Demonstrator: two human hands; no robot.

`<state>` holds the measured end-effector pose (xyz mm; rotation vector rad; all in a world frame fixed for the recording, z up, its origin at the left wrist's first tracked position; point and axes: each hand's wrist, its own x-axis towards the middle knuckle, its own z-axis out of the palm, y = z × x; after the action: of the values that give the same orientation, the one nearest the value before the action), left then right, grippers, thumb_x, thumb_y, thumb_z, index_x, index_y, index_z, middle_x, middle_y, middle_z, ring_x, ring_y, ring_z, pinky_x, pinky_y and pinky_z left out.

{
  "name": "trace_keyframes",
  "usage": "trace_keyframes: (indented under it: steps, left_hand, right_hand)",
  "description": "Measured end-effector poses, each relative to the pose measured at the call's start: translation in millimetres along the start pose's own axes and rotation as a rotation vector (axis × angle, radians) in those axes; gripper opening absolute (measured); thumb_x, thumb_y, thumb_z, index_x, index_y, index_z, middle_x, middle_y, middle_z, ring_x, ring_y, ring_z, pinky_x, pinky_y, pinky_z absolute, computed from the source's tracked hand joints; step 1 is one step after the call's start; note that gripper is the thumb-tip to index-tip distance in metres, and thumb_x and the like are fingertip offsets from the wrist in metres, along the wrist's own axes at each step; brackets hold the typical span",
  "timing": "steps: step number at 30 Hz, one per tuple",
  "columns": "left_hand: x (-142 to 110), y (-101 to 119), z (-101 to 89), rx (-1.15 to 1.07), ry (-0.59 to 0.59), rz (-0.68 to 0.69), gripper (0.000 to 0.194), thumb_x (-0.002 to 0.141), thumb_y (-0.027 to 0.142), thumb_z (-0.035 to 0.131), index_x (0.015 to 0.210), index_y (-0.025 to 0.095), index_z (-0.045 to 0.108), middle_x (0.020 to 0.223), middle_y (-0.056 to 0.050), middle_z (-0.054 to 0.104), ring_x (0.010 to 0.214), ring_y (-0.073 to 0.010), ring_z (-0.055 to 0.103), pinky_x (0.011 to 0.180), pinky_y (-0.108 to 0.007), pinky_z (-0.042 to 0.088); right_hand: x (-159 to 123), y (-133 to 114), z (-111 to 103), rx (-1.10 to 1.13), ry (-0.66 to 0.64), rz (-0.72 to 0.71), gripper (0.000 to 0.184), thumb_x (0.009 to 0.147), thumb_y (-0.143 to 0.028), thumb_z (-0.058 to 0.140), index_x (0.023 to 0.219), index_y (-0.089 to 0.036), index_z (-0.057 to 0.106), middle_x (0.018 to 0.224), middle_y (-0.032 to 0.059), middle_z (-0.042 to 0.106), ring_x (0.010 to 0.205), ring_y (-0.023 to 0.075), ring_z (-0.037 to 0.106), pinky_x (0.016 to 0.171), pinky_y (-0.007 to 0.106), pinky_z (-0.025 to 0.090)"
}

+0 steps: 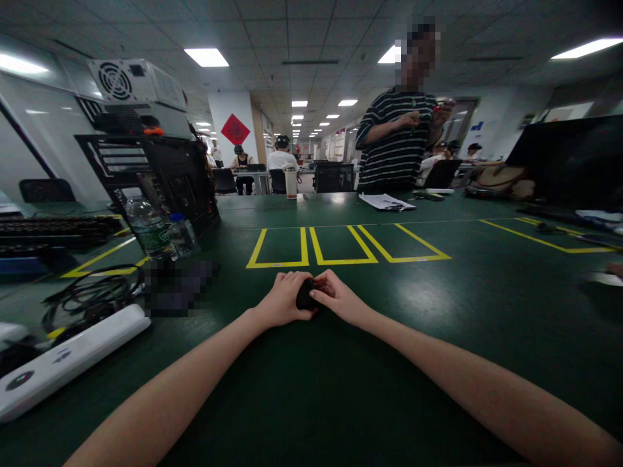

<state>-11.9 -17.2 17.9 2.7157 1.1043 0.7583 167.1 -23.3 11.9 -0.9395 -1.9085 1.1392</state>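
Note:
Both hands meet around a small rounded black object [306, 295], shaped like a computer mouse, low over the green tabletop [311, 389]. My left hand [285, 297] curls over its left side, with fingers across the top and the thumb below. From the right, my right hand [339, 298] grips it between thumb and fingers. Much of the object is hidden by the fingers. Just beyond the hands, three yellow tape outlines [345, 261] lie side by side on the tabletop.
At left stand a black computer case [180, 175], a power supply unit [141, 81], a water bottle [148, 224], black cables [92, 295] and a white power strip [73, 363]. A person in a striped shirt [396, 139] stands across the table near a clipboard [388, 202]. A dark monitor [569, 162] is at right.

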Motion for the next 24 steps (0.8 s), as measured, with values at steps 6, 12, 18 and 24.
trace_keyframes:
  steps: [6,12,18,24]
  left_hand:
    - [-0.5,-2.5,2.4,0.007,0.012,0.016,0.059,0.061,0.033,0.067,0.111,0.02,0.038,0.105,-0.006,0.052,0.095,-0.0238,0.049,0.084,-0.037,0.031]
    - [-0.9,-2.5,1.2,0.002,0.01,0.011,0.06,0.059,0.031,0.068,0.11,0.02,0.038,0.104,-0.005,0.052,0.093,-0.0234,0.049,0.084,-0.037,0.031]
    - [-0.2,-0.1,-0.3,-0.009,-0.001,0.019,0.057,0.063,0.034,0.066,0.112,0.021,0.038,0.107,-0.006,0.051,0.097,-0.0239,0.048,0.085,-0.038,0.03]
    - [-1.0,0.1,-1.1,-0.019,0.0,0.015,0.056,0.063,0.035,0.065,0.111,0.021,0.039,0.106,-0.006,0.051,0.096,-0.0234,0.048,0.085,-0.038,0.031]
  right_hand:
    - [0.3,1.9,-3.7,-0.002,-0.083,-0.007,0.023,0.078,-0.031,0.053,0.097,-0.021,0.044,0.097,0.0022,0.052,0.092,0.0188,0.054,0.079,0.038,0.047]
    - [-3.9,-0.4,-4.5,0.036,-0.112,-0.046,0.031,0.073,-0.025,0.06,0.098,-0.023,0.041,0.101,0.0008,0.05,0.095,0.0183,0.054,0.082,0.037,0.047]
    - [-3.2,0.6,-0.2,0.055,-0.029,-0.026,0.017,0.082,-0.032,0.046,0.096,-0.023,0.043,0.098,0.0015,0.051,0.094,0.0178,0.054,0.08,0.037,0.047]
    - [-0.9,0.0,-3.4,0.022,-0.053,0.033,0.022,0.081,-0.033,0.049,0.099,-0.021,0.043,0.1,0.003,0.051,0.095,0.0191,0.053,0.081,0.039,0.046]
